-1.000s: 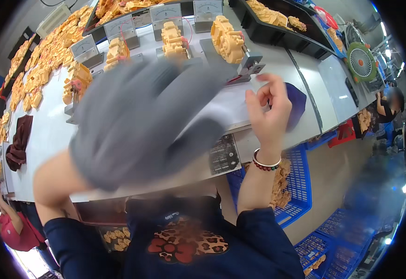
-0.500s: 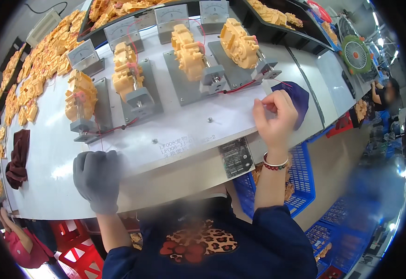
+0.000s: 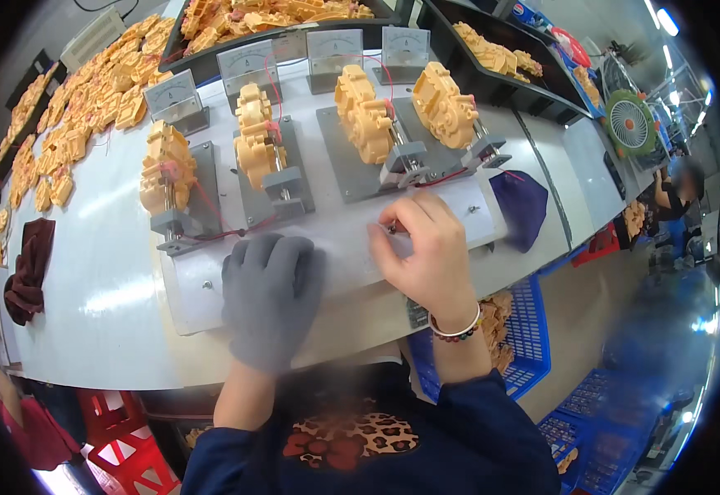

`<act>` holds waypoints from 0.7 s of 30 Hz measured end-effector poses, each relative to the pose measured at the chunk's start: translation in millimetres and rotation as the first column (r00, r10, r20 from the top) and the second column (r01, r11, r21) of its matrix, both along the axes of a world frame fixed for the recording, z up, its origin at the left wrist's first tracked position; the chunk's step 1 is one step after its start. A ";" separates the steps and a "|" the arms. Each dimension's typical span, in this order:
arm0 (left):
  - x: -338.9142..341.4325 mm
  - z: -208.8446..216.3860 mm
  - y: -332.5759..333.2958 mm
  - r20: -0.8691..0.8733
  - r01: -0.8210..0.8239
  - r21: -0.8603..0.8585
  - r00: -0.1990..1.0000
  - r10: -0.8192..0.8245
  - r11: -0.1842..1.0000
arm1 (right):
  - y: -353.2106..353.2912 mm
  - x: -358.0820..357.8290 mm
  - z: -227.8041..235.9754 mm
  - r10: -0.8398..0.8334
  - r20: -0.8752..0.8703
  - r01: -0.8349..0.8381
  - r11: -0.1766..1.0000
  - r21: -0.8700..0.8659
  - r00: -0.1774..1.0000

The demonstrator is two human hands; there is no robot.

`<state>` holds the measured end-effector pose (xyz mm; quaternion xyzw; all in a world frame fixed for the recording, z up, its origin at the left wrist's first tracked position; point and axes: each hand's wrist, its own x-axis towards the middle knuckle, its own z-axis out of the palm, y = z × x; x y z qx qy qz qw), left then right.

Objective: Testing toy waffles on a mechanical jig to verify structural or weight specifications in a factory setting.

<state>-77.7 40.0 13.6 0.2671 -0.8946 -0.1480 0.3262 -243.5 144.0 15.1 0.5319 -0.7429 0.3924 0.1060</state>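
In a grey glove, my left hand [image 3: 269, 297] rests on the front part of the white board [image 3: 186, 309], its fingers curled down and their tips hidden. My bare right hand [image 3: 426, 256] is on the same board, thumb and index finger closing round a small metal post [image 3: 391, 228]. Similar posts show as a left post [image 3: 207, 285] and a right post [image 3: 473, 209]. Behind the hands, grey fixtures [image 3: 343, 177] hold yellow plastic gear housings, among them a left housing [image 3: 167, 169] and a right housing [image 3: 445, 103]. Red wires run between them.
Meters, such as one at the left [image 3: 177, 101], stand behind the fixtures. Black bins [image 3: 508, 87] hold more housings, and loose ones [image 3: 87, 107] cover the far left. A brown cloth [image 3: 30, 272], a purple cloth [image 3: 521, 210], a green fan [image 3: 630, 124] and a blue crate [image 3: 533, 330] surround the work area.
Both hands have moved inward along the board, closer together. The right hand has left the purple cloth's edge; the outer posts now show. The whole view has shifted slightly.
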 end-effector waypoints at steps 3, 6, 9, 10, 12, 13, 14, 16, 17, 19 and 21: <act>-4.8 -4.0 -2.4 -0.005 -0.009 0.015 1.000 0.009 1.000 | -1.8 -2.6 -3.8 0.021 0.087 -0.014 0.997 -0.082 0.996; -2.6 -3.0 0.3 -0.028 -0.038 0.012 0.999 0.039 0.999 | 0.1 -1.8 -7.4 0.001 0.096 0.007 0.997 -0.081 0.995; -2.5 -2.6 0.7 -0.022 -0.043 0.025 0.999 0.043 0.999 | 0.0 -2.2 -9.3 0.006 0.048 -0.002 0.997 -0.076 0.999; -2.9 -2.8 0.1 0.018 -0.044 0.060 0.999 0.043 0.997 | -0.1 -2.5 -9.4 0.010 0.036 -0.006 0.996 -0.089 0.999; -4.6 -3.1 -1.5 0.003 -0.026 0.043 1.000 0.025 0.999 | -1.1 -3.4 -9.2 0.016 -0.027 -0.018 0.996 -0.090 1.000; -4.2 -2.4 -2.0 0.008 -0.036 0.046 0.999 0.036 0.998 | -1.4 -3.0 -8.8 0.025 -0.038 -0.028 0.995 -0.099 0.999; -2.7 -0.8 -2.1 -0.013 -0.037 0.032 0.999 0.037 0.999 | -1.6 -2.8 -8.2 0.025 -0.027 -0.028 0.994 -0.103 0.999; 4.5 4.5 -1.9 -0.040 0.017 0.073 0.999 -0.014 0.997 | 1.3 -2.7 -5.1 0.031 -0.018 -0.033 0.993 -0.110 0.999; 10.0 8.1 -1.6 -0.067 0.018 0.058 0.998 -0.014 0.998 | 4.3 -3.8 -2.6 0.043 0.035 -0.039 0.993 -0.115 0.998; 25.1 16.2 -1.9 -0.136 -0.025 0.026 0.990 0.028 0.999 | 10.6 -8.9 2.7 0.054 0.095 -0.042 0.992 -0.118 0.994; 40.2 21.3 -7.6 -0.106 -0.140 0.005 0.985 0.140 0.990 | 16.9 -18.0 7.9 0.016 0.067 -0.004 0.984 -0.178 0.998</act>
